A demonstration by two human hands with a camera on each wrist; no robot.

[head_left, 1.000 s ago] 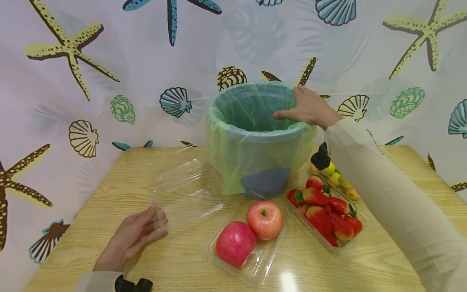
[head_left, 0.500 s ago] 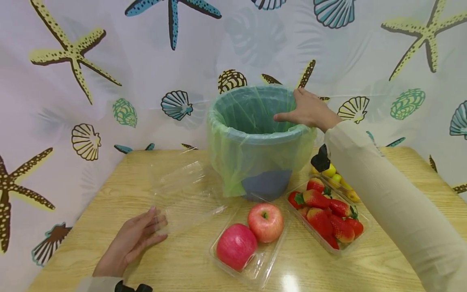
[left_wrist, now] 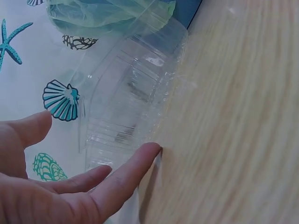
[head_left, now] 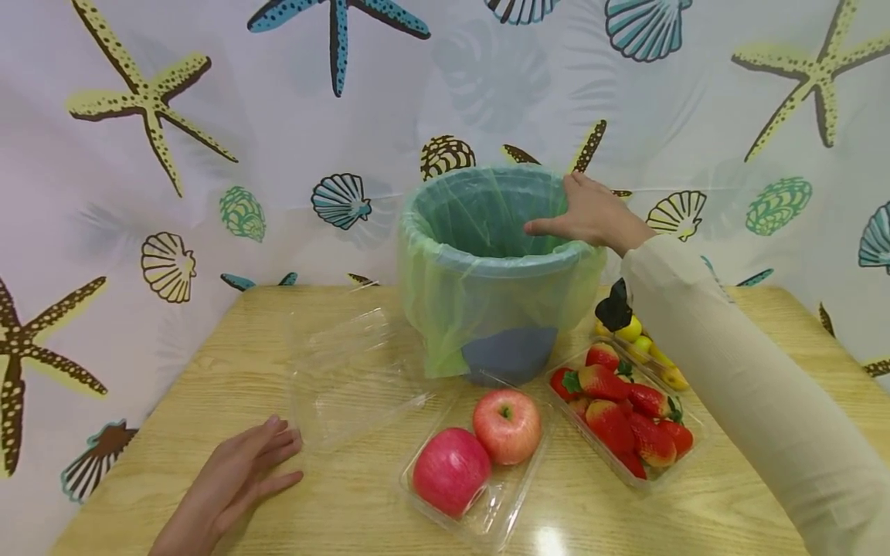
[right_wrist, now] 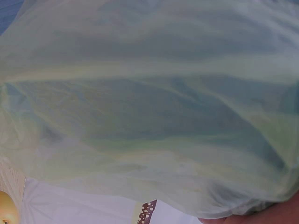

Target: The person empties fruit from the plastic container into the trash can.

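In the head view my left hand (head_left: 239, 483) is low over the left of the table, fingers extended and thumb apart. Its fingertips are right at the edge of a clear plastic container (head_left: 365, 386), whose ridged side fills the middle of the left wrist view. Back centre stands a blue bin (head_left: 511, 355) with a pale green bin liner (head_left: 445, 309) folded over its rim. My right hand (head_left: 598, 212) rests on the bin's right rim, its thumb stretched over the opening. In the right wrist view the liner covers most of the frame.
A clear tray (head_left: 497, 506) holds two apples (head_left: 506, 426), front centre. Right of it is a clear box of strawberries (head_left: 612, 421), with a box of yellow fruit (head_left: 650, 351) behind, partly hidden by the right sleeve. A patterned cloth (head_left: 348, 116) hangs behind the wooden table (head_left: 229, 371).
My left hand has moved back a little to the left and toward the near edge, away from the clear container. The right hand stays on the bin's rim. The head view has shifted slightly.
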